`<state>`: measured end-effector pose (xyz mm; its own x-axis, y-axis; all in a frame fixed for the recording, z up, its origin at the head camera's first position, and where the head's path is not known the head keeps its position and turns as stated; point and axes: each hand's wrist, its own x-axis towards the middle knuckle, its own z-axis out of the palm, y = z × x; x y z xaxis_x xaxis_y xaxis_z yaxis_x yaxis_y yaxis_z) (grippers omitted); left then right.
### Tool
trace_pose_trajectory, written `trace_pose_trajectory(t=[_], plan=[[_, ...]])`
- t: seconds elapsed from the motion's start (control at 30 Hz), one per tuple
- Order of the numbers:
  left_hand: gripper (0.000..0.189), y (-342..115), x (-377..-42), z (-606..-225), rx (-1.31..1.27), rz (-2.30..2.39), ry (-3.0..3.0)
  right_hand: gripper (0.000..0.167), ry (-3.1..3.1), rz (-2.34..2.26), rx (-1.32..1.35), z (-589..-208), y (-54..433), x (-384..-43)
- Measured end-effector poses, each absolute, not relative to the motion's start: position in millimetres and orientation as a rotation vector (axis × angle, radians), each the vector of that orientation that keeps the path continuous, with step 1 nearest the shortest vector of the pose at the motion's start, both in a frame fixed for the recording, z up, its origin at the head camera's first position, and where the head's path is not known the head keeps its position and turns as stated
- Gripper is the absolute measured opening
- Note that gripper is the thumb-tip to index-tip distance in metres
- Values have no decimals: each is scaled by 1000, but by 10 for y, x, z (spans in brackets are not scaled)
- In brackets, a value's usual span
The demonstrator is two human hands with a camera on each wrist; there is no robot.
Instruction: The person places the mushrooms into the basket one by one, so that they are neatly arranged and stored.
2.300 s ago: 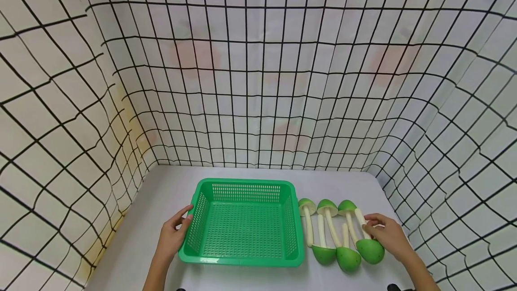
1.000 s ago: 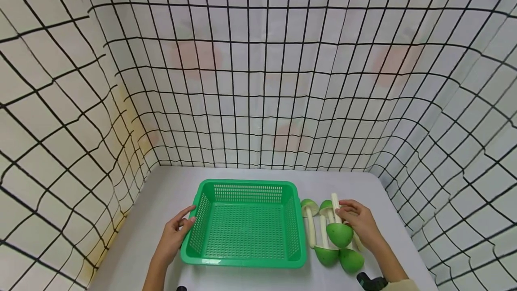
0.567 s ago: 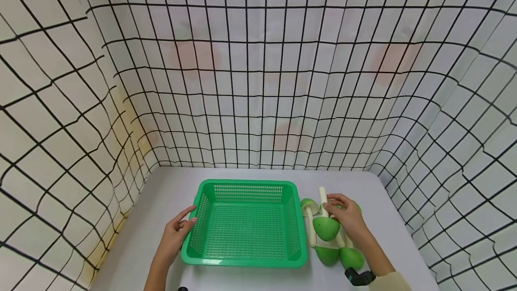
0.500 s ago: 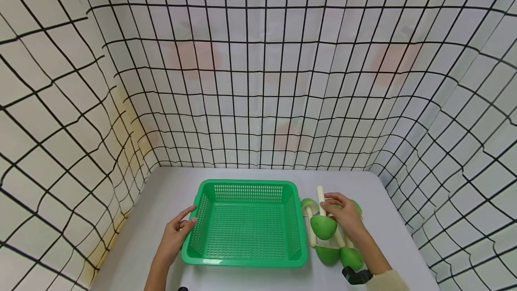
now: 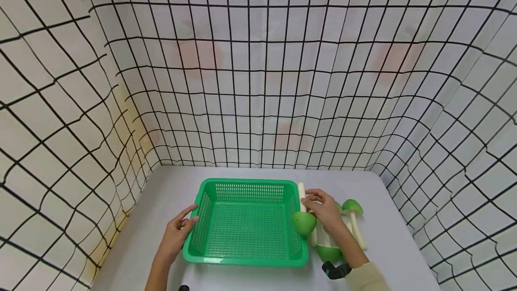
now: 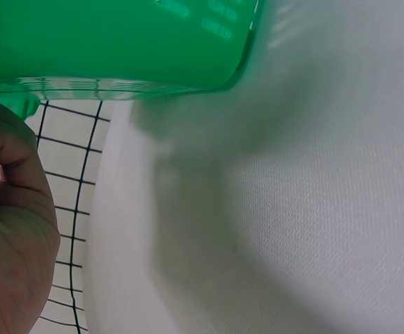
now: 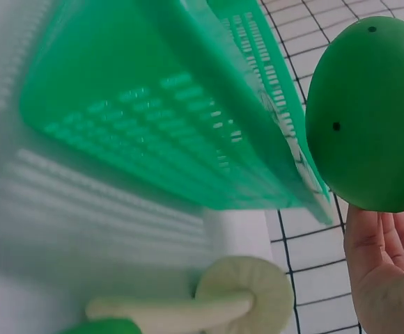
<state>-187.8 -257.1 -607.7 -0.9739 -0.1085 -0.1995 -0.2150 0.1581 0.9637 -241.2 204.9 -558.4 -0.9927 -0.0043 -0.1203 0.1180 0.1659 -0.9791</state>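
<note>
A green plastic basket with slotted sides stands on the table. At its left rim my left hand holds the edge, thumb and index finger at the rim; the left wrist view shows this hand with bent fingers beside the basket wall. My right hand pinches the pale stem of a toy mushroom, its green cap hanging down over the basket's right rim. Seen from the right wrist, the dotted cap covers part of the fingers. More toy mushrooms lie under the right forearm, partly hidden.
One mushroom lies at the right end of the group, and another lies close to the basket's outer right wall. White walls with a black grid enclose the white table at the back and both sides.
My right hand has picked up the rightmost mushroom and carried it left, over the others, to the basket's right rim. My left hand has stayed at the left rim.
</note>
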Motion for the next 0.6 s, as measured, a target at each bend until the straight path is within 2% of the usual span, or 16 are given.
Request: trace_pose_trajectory(t=[0.6], plan=[[51,-2548,-1883,-6081,-325,1994,2313,38,2348,-1925,101,-5594,1559,-2428]])
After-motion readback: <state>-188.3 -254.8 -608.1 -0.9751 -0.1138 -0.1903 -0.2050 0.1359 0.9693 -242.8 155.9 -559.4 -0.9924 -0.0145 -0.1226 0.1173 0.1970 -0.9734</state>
